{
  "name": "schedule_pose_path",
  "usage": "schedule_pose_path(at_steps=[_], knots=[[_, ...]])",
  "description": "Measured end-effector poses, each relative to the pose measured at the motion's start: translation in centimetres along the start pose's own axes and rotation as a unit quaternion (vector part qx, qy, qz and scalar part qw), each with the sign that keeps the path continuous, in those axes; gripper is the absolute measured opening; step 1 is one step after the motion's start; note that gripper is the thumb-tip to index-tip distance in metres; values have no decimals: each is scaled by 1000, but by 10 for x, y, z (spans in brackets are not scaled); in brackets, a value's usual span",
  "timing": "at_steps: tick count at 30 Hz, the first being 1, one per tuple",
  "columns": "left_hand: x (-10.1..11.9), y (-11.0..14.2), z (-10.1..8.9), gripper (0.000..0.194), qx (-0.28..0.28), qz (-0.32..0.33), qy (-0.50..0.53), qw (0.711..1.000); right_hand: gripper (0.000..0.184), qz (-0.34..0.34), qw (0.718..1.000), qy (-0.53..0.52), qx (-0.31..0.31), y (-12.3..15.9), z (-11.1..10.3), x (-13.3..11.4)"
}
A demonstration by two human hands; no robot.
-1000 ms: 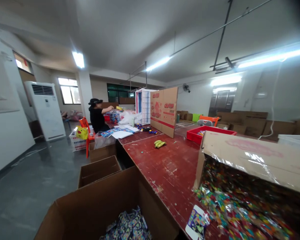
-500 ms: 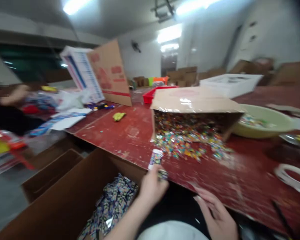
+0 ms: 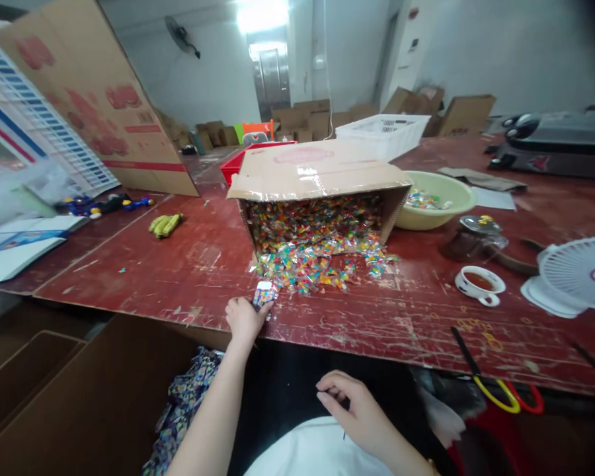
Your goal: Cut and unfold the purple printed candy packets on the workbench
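At the table's near edge, the left hand (image 3: 242, 318) pinches a small printed packet (image 3: 264, 295) lying flat on the red table (image 3: 178, 264), just short of the spilled candy pile (image 3: 317, 264). Pinch the packet's edge cleanly, avoiding loose sweets. The left arm reaches forward; the right hand (image 3: 357, 413) hovers loosely curled, empty, near the lap.

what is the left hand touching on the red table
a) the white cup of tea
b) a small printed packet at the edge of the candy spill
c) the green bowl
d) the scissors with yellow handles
b) the left hand rests on the table with its fingers on a small printed packet, just in front of the sweets spilling from the tipped cardboard box; the bowl, cup and scissors lie well off to the right.
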State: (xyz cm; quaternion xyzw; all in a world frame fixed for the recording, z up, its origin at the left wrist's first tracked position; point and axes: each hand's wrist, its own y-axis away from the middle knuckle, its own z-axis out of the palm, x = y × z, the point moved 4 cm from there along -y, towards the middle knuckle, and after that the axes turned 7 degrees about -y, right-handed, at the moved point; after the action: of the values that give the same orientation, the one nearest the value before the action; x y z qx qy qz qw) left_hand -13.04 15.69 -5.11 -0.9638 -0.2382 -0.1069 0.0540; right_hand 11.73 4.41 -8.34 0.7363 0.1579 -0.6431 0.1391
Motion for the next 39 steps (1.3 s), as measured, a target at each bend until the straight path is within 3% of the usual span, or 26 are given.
schedule_pose_path(at_steps=[2, 4, 6, 8, 9, 10, 12, 14, 16, 19, 22, 24, 27, 30, 34, 36, 39], knots=[[-8, -10, -5, 49, -44, 1, 2, 999, 14, 7, 1000, -7, 5, -1, -5, 0], [-20, 1, -18, 37, -90, 28, 6, 996, 14, 20, 999, -14, 27, -5, -12, -5], [-22, 31, -33, 31, -150, 95, 26, 984, 25, 27, 998, -35, 48, -13, -18, -17], [-6, 74, -42, 31, -274, 220, 95, 931, 42, 11, 996, -83, 25, -22, -20, -34], [4, 94, -45, 31, -316, 261, 113, 905, 43, -2, 994, -106, -3, -27, -19, -43], [13, 110, -48, 31, -323, 289, 118, 893, 38, -11, 992, -121, -30, -30, -17, -50], [33, 130, -51, 41, -254, 327, 94, 905, 25, -11, 992, -123, -36, -32, -19, -58], [50, 140, -51, 60, -150, 368, 63, 915, 24, -2, 995, -101, 26, -29, -28, -60], [64, 145, -46, 64, -105, 403, 48, 908, 26, -1, 993, -90, 72, -22, -39, -62], [72, 146, -37, 49, -122, 415, 49, 900, 40, 2, 993, -115, 9, -9, -51, -68], [76, 149, -39, 56, -136, 468, 73, 870, 42, 17, 984, -159, -81, 0, -58, -76], [78, 152, -44, 60, -130, 504, 81, 850, 37, 14, 983, -160, -90, 0, -62, -79], [81, 154, -49, 55, -137, 522, 87, 838, 32, 1, 996, -83, -26, -4, -63, -78], [82, 154, -51, 32, -182, 489, 111, 846, 25, -7, 999, -24, 30, -8, -62, -77], [85, 151, -44, 35, -272, 366, 175, 873, 17, -9, 979, -197, 43, -9, -64, -71], [90, 154, -39, 29, -257, 342, 219, 877, 21, 6, 955, -287, 77, -9, -67, -63], [99, 163, -30, 59, -156, 362, 233, 889, 25, 23, 914, -370, 165, -9, -74, -46]])
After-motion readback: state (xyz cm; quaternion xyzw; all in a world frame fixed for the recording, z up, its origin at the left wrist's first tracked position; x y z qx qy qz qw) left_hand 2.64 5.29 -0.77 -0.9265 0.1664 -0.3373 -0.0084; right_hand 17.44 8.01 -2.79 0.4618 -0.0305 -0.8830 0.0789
